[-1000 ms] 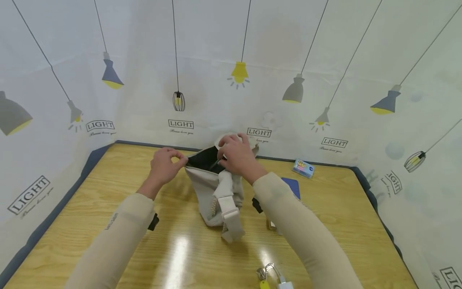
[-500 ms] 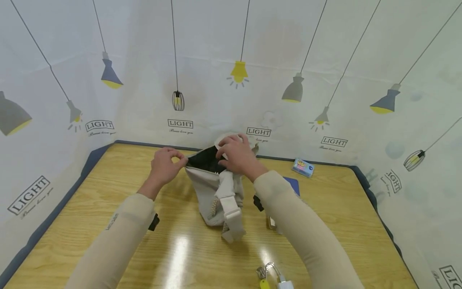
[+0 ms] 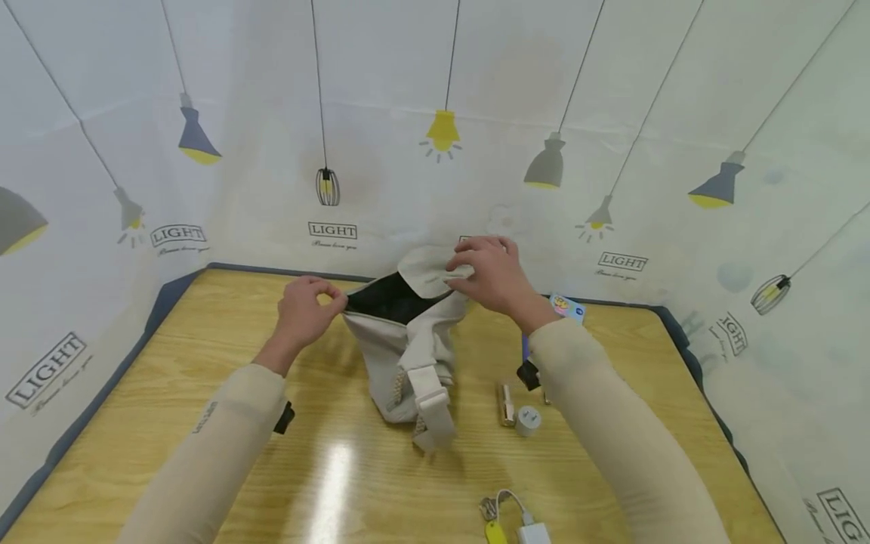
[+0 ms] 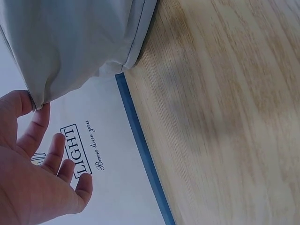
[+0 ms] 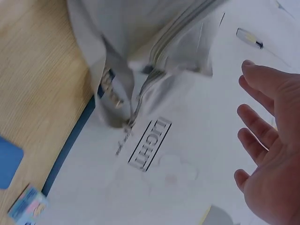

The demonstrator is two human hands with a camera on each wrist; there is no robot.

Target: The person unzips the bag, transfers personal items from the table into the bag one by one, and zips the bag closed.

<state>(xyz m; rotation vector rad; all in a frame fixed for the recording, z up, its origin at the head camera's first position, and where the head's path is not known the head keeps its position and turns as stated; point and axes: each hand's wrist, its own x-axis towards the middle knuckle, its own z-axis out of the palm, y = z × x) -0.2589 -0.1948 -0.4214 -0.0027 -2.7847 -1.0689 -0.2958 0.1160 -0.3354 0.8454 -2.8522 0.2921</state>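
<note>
A light grey fabric bag [image 3: 384, 363] stands on the wooden table, its zipped mouth gaping to show a black lining. My left hand [image 3: 306, 313] pinches the left corner of the mouth between thumb and index finger; in the left wrist view, the other fingers of that hand [image 4: 42, 173] are spread loosely. To the right of the mouth hovers my right hand [image 3: 495, 276], fingers relaxed and holding nothing. The right wrist view shows a gap between this hand [image 5: 272, 136] and the bag [image 5: 131, 33]. A wide strap with a buckle [image 3: 431, 399] hangs down the bag's front.
Right of the bag lie a gold-toned tube [image 3: 506, 406] and a round white piece [image 3: 528, 421]. Keys with a yellow tag [image 3: 496, 532] and a white block with a cable [image 3: 533, 533] lie at the front. A light blue packet [image 5: 28, 204] and a blue flat object [image 5: 9, 162] are farther back.
My right hand has drawn out of the bag's mouth and moved right. The thin dark item at its fingers one second ago no longer shows. My left hand keeps its pinch.
</note>
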